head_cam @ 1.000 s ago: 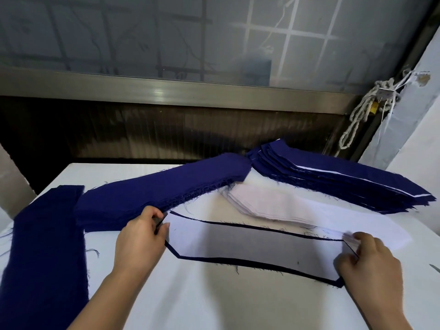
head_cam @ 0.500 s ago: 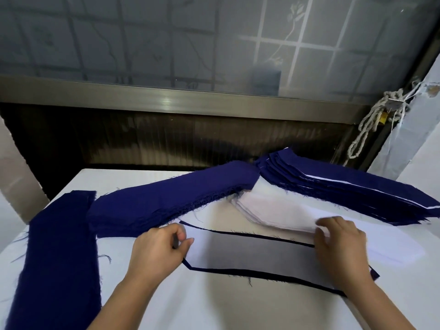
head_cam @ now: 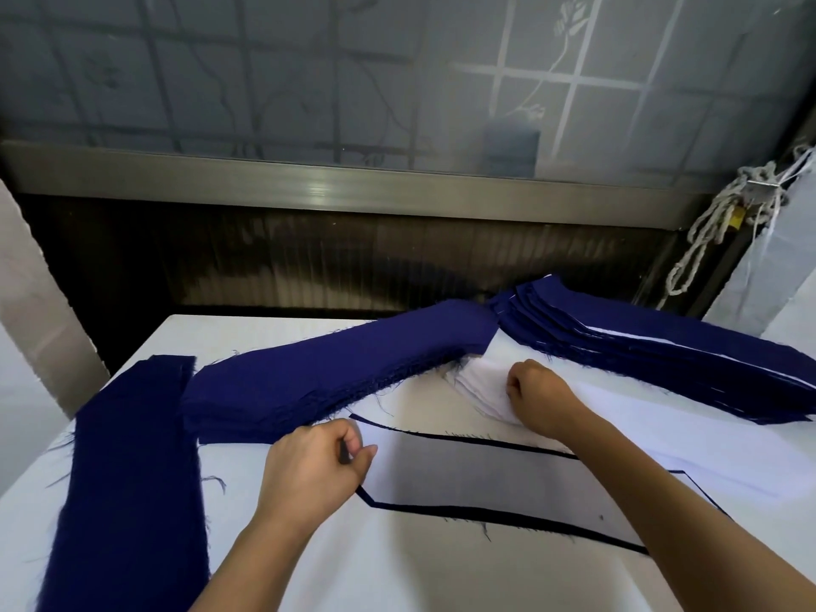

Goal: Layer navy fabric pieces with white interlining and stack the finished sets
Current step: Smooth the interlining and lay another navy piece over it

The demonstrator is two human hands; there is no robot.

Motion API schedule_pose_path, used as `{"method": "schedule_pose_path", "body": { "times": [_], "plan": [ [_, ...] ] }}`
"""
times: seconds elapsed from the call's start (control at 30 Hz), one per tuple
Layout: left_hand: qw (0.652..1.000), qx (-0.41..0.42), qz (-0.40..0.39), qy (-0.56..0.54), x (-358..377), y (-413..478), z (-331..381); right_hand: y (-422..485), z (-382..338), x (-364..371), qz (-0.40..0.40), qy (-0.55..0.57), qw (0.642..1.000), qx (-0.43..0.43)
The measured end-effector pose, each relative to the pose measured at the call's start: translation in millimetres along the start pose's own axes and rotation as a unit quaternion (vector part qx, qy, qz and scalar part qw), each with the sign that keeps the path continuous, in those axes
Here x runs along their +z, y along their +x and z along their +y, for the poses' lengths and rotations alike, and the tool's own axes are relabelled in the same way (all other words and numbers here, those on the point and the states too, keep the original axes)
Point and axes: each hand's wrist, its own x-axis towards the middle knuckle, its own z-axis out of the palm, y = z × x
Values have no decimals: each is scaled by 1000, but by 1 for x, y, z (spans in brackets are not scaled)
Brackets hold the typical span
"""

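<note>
A layered set (head_cam: 485,483), white interlining over a navy piece with only a dark rim showing, lies flat on the white table (head_cam: 397,576). My left hand (head_cam: 315,468) pinches its left end. My right hand (head_cam: 541,397) reaches across to the pile of white interlining (head_cam: 481,384) behind the set, its fingers curled on the top sheets near the pile's left end. A thick stack of navy pieces (head_cam: 335,373) lies at the back left of the set. A stack of finished navy-and-white sets (head_cam: 653,346) fans out at the back right.
Another long navy stack (head_cam: 132,479) runs down the table's left side. A dark wall and a frosted window stand behind the table. A knotted cord (head_cam: 715,218) hangs at the right. A pale surface rises at the far right edge.
My right hand left the right end of the set and moved up and left onto the interlining pile. My left hand stayed at the set's left end.
</note>
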Motion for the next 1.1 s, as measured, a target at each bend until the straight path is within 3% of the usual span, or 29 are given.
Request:
{"method": "schedule_pose_path", "body": {
  "times": [0.43,0.87,1.0,1.1],
  "plan": [
    [1000,0,7,5,0,0,-1,-1,13,-3,-17,138,988,67],
    [1000,-3,5,-8,0,-2,0,-3,18,-4,-3,302,942,147],
    [1000,1,7,-3,1,-1,-1,-6,16,-7,-20,283,953,103],
    [1000,-1,6,1,1,0,0,-3,11,-6,-29,189,979,65]
  ]
}}
